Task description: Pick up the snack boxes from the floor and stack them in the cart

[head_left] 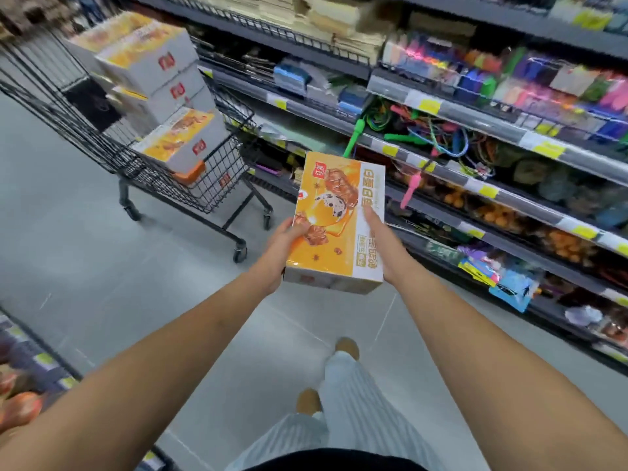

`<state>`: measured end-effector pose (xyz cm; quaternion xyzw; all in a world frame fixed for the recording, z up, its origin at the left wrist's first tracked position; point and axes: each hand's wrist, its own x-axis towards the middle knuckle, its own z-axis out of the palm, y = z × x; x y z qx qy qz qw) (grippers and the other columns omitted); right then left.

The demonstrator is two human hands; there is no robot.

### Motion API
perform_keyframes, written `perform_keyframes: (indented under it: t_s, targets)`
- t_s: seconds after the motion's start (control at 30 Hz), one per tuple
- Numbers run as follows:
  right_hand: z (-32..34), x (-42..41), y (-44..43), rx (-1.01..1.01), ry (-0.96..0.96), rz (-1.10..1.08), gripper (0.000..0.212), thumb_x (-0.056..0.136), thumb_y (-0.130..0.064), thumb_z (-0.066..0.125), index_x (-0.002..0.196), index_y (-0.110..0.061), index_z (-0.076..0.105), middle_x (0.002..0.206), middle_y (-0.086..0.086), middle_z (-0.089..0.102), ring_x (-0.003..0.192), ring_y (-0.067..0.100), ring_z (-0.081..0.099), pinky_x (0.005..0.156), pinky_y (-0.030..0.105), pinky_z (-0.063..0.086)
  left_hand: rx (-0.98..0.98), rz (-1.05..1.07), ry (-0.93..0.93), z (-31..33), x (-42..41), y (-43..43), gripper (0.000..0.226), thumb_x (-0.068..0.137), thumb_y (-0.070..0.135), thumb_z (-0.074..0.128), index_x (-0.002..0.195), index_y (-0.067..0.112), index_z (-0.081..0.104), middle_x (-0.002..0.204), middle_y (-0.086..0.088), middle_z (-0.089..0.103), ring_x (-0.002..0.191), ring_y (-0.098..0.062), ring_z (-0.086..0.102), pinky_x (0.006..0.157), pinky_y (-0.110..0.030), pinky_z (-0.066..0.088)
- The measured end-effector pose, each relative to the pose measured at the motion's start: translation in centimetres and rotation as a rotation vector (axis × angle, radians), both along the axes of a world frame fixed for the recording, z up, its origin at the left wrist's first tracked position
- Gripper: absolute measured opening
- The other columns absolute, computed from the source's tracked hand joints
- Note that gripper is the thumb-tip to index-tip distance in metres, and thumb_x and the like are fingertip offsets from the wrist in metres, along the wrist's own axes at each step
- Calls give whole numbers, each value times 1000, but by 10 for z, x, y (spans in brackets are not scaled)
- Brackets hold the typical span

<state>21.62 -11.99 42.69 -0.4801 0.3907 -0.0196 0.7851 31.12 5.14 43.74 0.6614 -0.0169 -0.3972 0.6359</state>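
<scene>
The snack box point(336, 226) is off the floor point(85, 266), held in the air between both hands in the middle of the aisle. Its long axis runs from near to far, with the orange face up. The left hand point(282, 248) grips the near left edge, thumb on top and the rest hidden under the box. The right hand point(382, 248) clasps the right side, and one of its fingers point(372, 215) lies along the top face.

The cart point(222, 180) stands far and to the left, well apart from the box and on the left hand's side. The carry therefore probably goes forward and left. The lower stack of boxes point(176, 141) at the cart's near end looks like the easiest landing spot.
</scene>
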Motion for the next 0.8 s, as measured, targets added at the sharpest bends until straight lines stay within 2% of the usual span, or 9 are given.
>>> perform_keyframes:
  t_s: [0.07, 0.13, 0.17, 0.3, 0.4, 0.47, 0.57, 0.67, 0.8]
  targets:
    - [1, 40, 10, 10, 1, 69, 41, 95, -47, 51, 124, -19, 60, 106, 7, 74, 91, 25, 73, 80, 42, 59, -30, 77, 28, 4, 30, 15, 37, 88, 30, 61, 121, 16, 59, 113, -11, 69, 104, -33, 65, 98, -47, 48]
    - [2, 75, 18, 10, 11, 135, 26, 99, -37, 49, 109, -18, 63, 81, 2, 76, 68, 17, 73, 60, 30, 60, -40, 132, 41, 6, 59, 27, 37, 91, 28, 57, 125, 12, 57, 110, -13, 70, 93, -31, 67, 87, -43, 52]
    - [1, 91, 23, 3, 18, 156, 23, 99, -35, 50, 105, -18, 64, 75, 1, 75, 63, 16, 72, 58, 29, 59, -29, 149, 43, 7, 72, 32, 39, 91, 29, 57, 126, 10, 56, 109, -14, 70, 88, -30, 67, 82, -40, 54]
    - [-6, 177, 42, -26, 26, 228, 34, 93, -39, 58, 115, -15, 66, 99, 10, 75, 84, 28, 72, 82, 42, 58, 19, 216, 74, 10, 139, 56, 30, 92, 33, 55, 114, 13, 61, 92, -9, 74, 68, -20, 71, 60, -27, 57]
    - [-7, 236, 54, 19, 62, 278, 31, 94, -39, 56, 114, -17, 65, 99, 10, 73, 78, 25, 71, 65, 34, 58, 47, 249, 119, 16, 188, 72, 24, 94, 40, 50, 97, 21, 65, 92, -7, 73, 74, -18, 70, 77, -31, 55]
    - [-9, 273, 62, 62, 89, 291, 32, 96, -39, 54, 115, -16, 64, 100, 9, 72, 75, 22, 71, 58, 30, 56, 63, 265, 121, 17, 218, 82, 31, 95, 47, 44, 105, 24, 64, 105, -6, 70, 84, -19, 69, 81, -33, 53]
    - [-11, 333, 75, 70, 94, 331, 42, 95, -41, 55, 129, -16, 58, 117, 12, 69, 92, 26, 70, 70, 35, 57, 119, 344, 142, 14, 263, 98, 54, 92, 59, 39, 133, 26, 50, 127, -6, 61, 106, -24, 61, 96, -42, 48]
    - [-12, 378, 83, 48, 124, 379, 49, 89, -51, 58, 129, -24, 58, 115, 6, 71, 102, 25, 69, 88, 46, 55, 197, 438, 187, 6, 297, 112, 69, 86, 70, 36, 142, 31, 37, 134, -6, 50, 122, -27, 50, 107, -50, 37]
    - [-15, 435, 94, -1, 170, 388, 60, 83, -50, 67, 131, -18, 49, 117, 8, 69, 94, 23, 67, 80, 45, 57, 88, 501, 271, -2, 336, 126, 81, 85, 74, 32, 144, 18, 35, 134, -13, 50, 131, -31, 42, 110, -50, 35]
